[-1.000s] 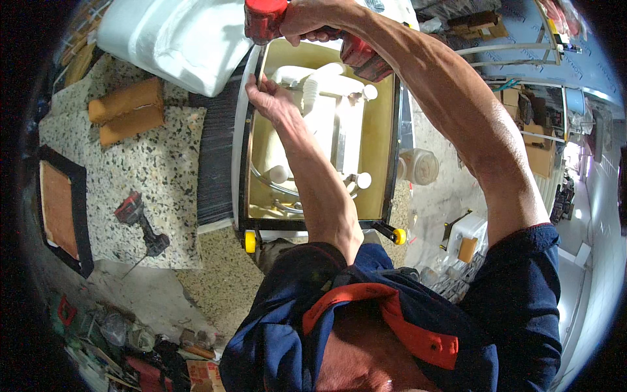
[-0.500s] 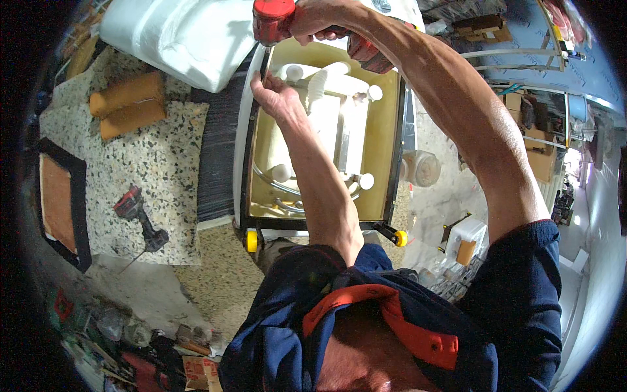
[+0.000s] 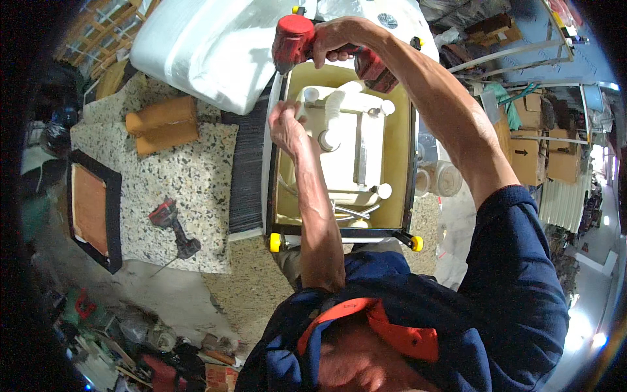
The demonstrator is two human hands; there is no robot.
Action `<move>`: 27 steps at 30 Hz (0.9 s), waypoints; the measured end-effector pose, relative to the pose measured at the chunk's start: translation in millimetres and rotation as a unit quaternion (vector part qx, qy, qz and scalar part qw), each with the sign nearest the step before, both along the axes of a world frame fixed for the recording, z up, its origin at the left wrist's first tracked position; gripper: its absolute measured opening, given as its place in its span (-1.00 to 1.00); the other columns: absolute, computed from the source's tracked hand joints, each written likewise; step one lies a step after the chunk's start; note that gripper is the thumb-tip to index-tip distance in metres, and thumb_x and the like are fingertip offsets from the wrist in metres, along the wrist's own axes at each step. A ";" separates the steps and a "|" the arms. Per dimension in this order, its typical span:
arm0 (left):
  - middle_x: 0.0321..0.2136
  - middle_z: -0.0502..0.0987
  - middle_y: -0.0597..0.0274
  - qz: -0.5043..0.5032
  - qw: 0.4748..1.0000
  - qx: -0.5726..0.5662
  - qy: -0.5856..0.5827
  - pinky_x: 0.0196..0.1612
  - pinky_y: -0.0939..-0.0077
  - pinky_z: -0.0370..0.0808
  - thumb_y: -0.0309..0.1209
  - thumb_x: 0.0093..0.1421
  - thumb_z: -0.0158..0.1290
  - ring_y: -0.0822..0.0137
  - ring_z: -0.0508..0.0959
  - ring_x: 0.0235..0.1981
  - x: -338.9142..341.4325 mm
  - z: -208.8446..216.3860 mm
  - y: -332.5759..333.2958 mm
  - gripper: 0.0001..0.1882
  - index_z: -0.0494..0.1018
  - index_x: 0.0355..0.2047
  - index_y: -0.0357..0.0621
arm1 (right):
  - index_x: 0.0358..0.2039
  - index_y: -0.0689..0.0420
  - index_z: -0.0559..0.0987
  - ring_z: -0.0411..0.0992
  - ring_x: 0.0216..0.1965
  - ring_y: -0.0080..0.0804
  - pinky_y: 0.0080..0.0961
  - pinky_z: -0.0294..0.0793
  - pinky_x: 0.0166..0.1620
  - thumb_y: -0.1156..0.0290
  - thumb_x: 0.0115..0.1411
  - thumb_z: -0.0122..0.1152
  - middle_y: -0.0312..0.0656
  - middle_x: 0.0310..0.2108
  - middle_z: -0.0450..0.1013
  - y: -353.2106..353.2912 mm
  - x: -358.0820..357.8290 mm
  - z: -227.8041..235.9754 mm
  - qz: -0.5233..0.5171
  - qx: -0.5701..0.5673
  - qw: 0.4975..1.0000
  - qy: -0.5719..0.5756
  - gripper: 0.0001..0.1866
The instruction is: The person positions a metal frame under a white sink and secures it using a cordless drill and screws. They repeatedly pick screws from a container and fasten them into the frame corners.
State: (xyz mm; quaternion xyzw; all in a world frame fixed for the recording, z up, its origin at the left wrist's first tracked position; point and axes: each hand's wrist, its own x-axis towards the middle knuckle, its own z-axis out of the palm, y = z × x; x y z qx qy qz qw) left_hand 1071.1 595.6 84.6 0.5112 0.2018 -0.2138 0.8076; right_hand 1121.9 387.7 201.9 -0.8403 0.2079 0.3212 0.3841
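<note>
My right hand [image 3: 339, 40] grips a red cordless drill [image 3: 294, 44] from above, its nose pointing down over the far left corner of an open yellowish tub with a black rim [image 3: 269, 189]. Below the drill's nose, at the tub's left rim, is my left hand [image 3: 287, 127]. Its fingers are bent together; anything small between them is hidden. Inside the tub sits a white plastic unit [image 3: 346, 157] with round white feet and a ribbed white hose [image 3: 334, 108]. Yellow wheels [image 3: 277, 243] stick out at its near corners.
A large white moulded shell [image 3: 202, 52] stands at the far left. On the speckled sheet lie a brown cardboard piece [image 3: 163, 124] and a second cordless drill [image 3: 174, 228]. A black-framed panel [image 3: 91, 206] is further left. Clear jars [image 3: 445, 178] and cardboard boxes [image 3: 529, 157] stand right.
My left hand has come away from the drill's tip and sits lower along the rim. The drill stays in my right hand, at the same corner. The whole view has shifted a little.
</note>
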 end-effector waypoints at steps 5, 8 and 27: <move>-0.19 0.56 0.13 0.064 0.993 0.019 -0.094 -0.35 0.48 0.40 -0.52 0.15 0.12 0.28 0.59 -0.24 8.5 42.8 10.4 -0.75 0.42 -0.14 -0.16 | -0.65 0.05 0.45 0.22 -0.72 -0.65 -0.60 0.14 -0.67 0.36 0.06 0.31 -0.42 -0.75 0.26 0.5 -69.9 36.1 -0.103 0.140 0.980 -0.092 -0.76; -0.21 0.54 0.16 0.045 0.990 -0.003 -0.130 -0.44 0.58 0.39 -0.56 0.12 0.11 0.29 0.59 -0.28 3.3 53.5 17.2 -0.67 0.36 -0.09 -0.19 | -0.52 0.10 0.55 0.22 -0.74 -0.66 -0.59 0.13 -0.67 0.35 0.09 0.32 -0.39 -0.74 0.31 -5.1 -177.2 64.2 -0.246 0.119 0.949 -0.159 -0.84; -0.21 0.63 -0.07 -0.821 0.171 0.081 -0.538 0.01 0.26 0.51 -0.47 0.11 -0.04 0.01 0.62 -0.12 -473.2 -47.7 -241.7 -0.66 0.58 -0.13 -0.22 | -0.18 0.14 0.44 0.26 -0.64 -0.62 -0.61 0.25 -0.53 0.31 0.18 0.28 -0.37 -0.60 0.33 302.0 -703.7 -69.3 -0.888 0.155 0.283 -0.328 -0.72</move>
